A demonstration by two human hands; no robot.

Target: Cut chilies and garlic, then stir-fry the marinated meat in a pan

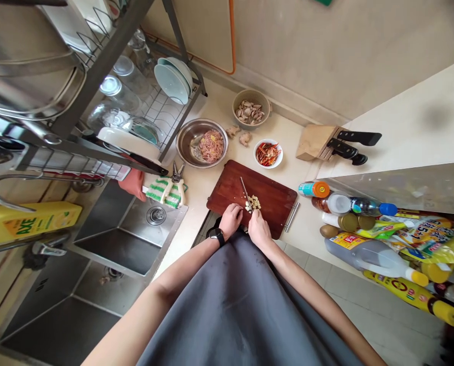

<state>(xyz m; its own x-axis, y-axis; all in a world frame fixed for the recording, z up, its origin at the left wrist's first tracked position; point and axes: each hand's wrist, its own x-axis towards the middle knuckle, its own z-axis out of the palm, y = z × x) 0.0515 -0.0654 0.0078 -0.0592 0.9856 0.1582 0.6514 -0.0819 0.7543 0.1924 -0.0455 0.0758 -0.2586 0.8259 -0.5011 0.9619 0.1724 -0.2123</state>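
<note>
My right hand point(259, 229) grips the handle of a kitchen knife point(245, 194), whose narrow blade points away from me. Beside the blade sits a small heap of chopped garlic point(253, 203) on a dark wooden cutting board point(274, 203). My left hand point(230, 220), with a black watch on its wrist, rests on the board left of the blade and shows nothing in its fingers. Beyond the board stand a steel bowl point(184, 152) of chopped pinkish meat and a small white bowl point(268, 154) of sliced red chilli. Pieces of ginger point(239, 134) lie between them.
A steel sink point(116, 244) with a tap lies left of the board, below a metal dish rack point(161, 101). Kitchen scissors point(177, 175) and a scrubbing pad lie on its edge. Right of the board stand several bottles and packets. A knife block point(310, 142) lies further back.
</note>
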